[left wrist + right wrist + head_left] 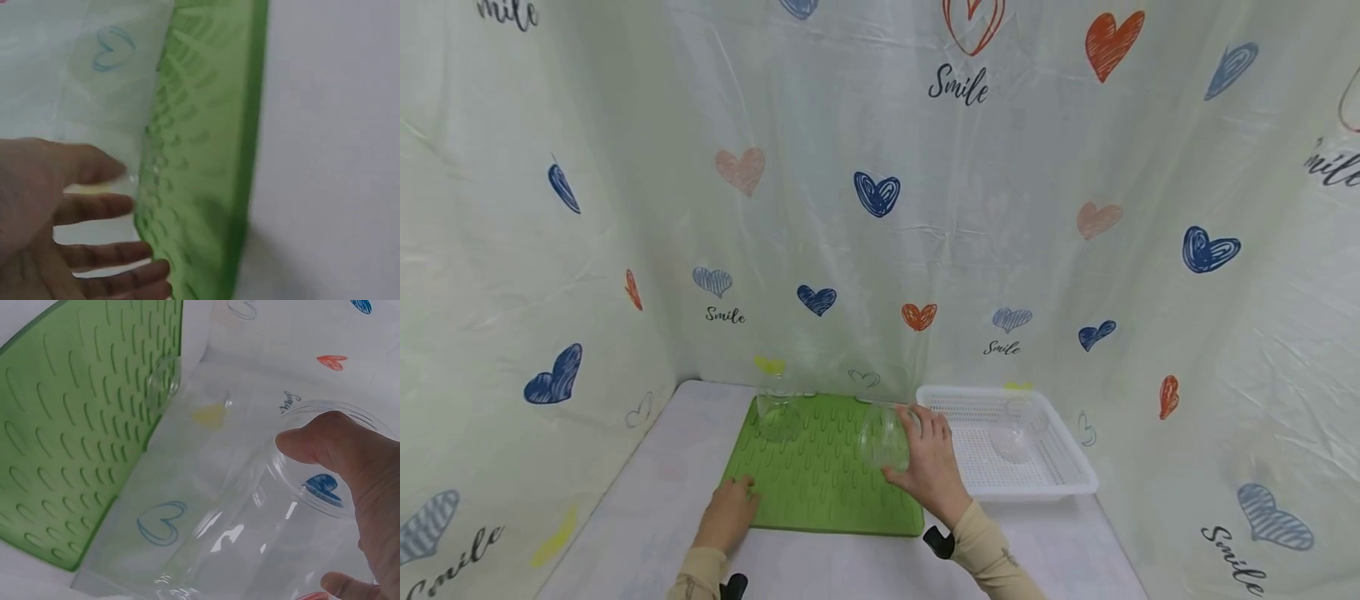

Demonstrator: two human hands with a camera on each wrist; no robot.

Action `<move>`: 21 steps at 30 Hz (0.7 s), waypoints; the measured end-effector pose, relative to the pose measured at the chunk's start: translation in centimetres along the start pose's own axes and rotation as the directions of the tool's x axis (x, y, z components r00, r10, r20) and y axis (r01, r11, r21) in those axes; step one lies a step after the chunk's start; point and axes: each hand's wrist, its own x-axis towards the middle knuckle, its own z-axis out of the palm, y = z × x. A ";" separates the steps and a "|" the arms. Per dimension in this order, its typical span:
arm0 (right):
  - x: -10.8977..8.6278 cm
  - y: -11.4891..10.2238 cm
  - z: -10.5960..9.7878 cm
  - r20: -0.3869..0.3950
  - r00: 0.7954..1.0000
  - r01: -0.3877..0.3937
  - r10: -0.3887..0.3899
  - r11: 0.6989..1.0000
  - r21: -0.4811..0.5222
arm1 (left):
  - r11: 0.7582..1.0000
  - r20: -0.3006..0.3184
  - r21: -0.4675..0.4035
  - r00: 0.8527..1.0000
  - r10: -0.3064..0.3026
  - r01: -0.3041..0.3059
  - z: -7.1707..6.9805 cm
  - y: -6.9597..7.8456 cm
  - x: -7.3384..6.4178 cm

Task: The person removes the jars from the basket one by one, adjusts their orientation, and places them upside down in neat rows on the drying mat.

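Over the right half of a green ridged drying mat [820, 467], a person's right hand [931, 467] grips a clear plastic cup [883, 437], thumb and fingers curled round its wall, the cup tilted and held just above the mat's surface. Seen from the right wrist, the thumb lies across the cup's rim [325, 459] while the transparent body runs down toward the palm. The left hand [730, 510] rests at the mat's near left corner, fingers straight and spread, their tips touching the green edge [240, 187] and holding nothing; it appears to be steadying the mat. A second clear cup [777, 408] stands on the mat's far left corner, well apart from the held one. Just beside the mat on the right sits a white perforated basket [1067, 479] with a third clear cup [1017, 433] lying inside it. All of it rests on a pale tabletop [647, 500], backed by a white curtain printed with hearts [877, 193]. The step in hand looks like a transfer of cups between basket and mat, with this cup mid-carry; which way it is travelling cannot be told. The next move would call for a level, gentle set-down: thin plastic of this kind dents under a hard squeeze and tips easily on ridges.
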 end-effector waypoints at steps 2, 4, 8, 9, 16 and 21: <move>0.0 -0.3 -0.1 0.003 1.000 0.011 -0.011 1.000 -0.011 | 0.993 0.008 -0.120 1.000 0.011 -0.010 -0.4 0.9 0.5; 0.1 -0.5 -0.2 0.006 1.000 0.020 -0.020 1.000 -0.013 | 0.972 0.017 -0.229 0.999 0.048 -0.043 -0.7 2.0 1.1; 0.2 -0.8 -0.1 0.017 0.999 0.043 -0.043 0.999 -0.020 | 0.894 0.029 -0.426 0.986 0.165 -0.137 -1.2 4.7 1.8; 0.2 -0.8 -0.1 0.019 0.999 0.051 -0.051 0.998 -0.022 | 0.869 0.031 -0.467 0.979 0.199 -0.162 -1.2 5.4 1.9; 0.1 -1.2 -0.2 0.039 0.996 0.080 -0.079 0.996 -0.037 | 0.712 0.092 -0.657 0.912 0.401 -0.247 -1.3 9.3 2.0; 0.0 -1.3 -0.2 0.044 0.994 0.098 -0.097 0.995 -0.035 | 0.645 0.130 -0.731 0.884 0.450 -0.221 -0.7 10.8 1.8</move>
